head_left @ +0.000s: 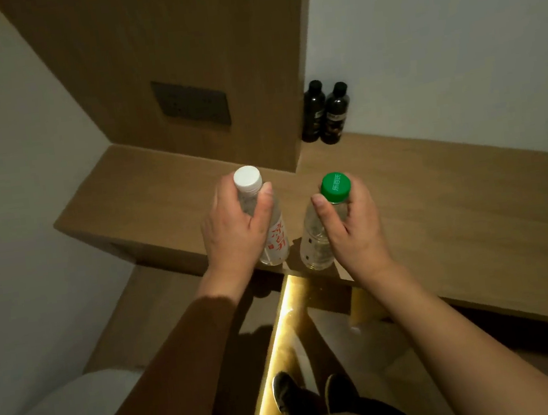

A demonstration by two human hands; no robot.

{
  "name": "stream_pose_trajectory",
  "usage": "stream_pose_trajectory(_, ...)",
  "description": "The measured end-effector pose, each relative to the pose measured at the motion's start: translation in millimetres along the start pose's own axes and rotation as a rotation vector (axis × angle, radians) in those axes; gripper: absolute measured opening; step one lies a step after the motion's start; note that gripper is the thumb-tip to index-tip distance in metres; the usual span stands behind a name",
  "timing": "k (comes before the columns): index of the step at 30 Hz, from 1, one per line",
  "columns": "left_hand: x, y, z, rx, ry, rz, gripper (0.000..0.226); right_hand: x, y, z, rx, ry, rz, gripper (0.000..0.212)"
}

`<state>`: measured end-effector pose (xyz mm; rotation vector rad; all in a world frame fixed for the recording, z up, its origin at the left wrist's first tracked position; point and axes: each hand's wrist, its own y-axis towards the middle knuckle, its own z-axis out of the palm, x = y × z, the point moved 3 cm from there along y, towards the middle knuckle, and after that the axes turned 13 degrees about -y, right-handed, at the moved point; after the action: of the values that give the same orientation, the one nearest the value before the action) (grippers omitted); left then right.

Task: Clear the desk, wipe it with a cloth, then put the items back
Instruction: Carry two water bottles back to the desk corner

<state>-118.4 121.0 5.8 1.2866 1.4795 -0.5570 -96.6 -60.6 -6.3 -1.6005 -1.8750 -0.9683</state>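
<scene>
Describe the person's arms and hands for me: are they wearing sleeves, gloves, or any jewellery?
Both forearms are bare, with no sleeve in view. The left hand and right hand wear no gloves, and the fingers show no rings. No watch or bracelet shows on either wrist. Fingernails look short and unpainted.

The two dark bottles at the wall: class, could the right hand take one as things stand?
Probably not yet: the right hand grips the green-capped bottle. The desk towards the dark bottles looks unobstructed.
</scene>
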Motion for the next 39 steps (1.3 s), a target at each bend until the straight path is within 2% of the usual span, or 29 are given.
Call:
stream_pose_trajectory(4,-8,12,52,0.127,-0.047,0.018,0.046,-28,5,-34,-0.065,-0.038,0.082,0.057)
stream_pose_trajectory(8,-7,23,94,0.218,-0.015,-0.004,0.050,-57,18,-53,-0.079,-0.061,0.132,0.047)
stream_pose_trajectory(12,-3,44,123,0.264,0.008,-0.012,0.033,-84,45,-56,-0.035,-0.040,0.179,0.035)
stream_pose_trajectory(15,-5,66,140,0.260,0.042,0.021,0.041,-105,74,-54,0.050,0.007,0.241,0.031)
stream_pose_trajectory(18,-1,90,159,0.283,0.084,0.022,0.053,-120,108,-57,0.051,-0.096,0.175,0.045)
stream_pose_trajectory(20,6,106,170,0.283,0.098,-0.012,0.056,-129,128,-58,0.038,-0.108,0.164,0.041)
stream_pose_trajectory(23,18,132,191,0.284,0.085,-0.027,0.048,-144,158,-54,0.016,-0.095,0.197,0.039)
stream_pose_trajectory(27,33,158,222,0.250,0.068,0.044,0.032,-155,202,-46,-0.003,-0.128,0.188,0.040)
stream_pose_trajectory(32,51,195,251,0.159,0.019,-0.039,0.032,-166,237,-32,-0.001,-0.136,0.168,0.030)
stream_pose_trajectory(39,73,229,280,0.130,-0.006,-0.141,0.031,-185,270,-13,-0.024,-0.161,0.194,0.030)
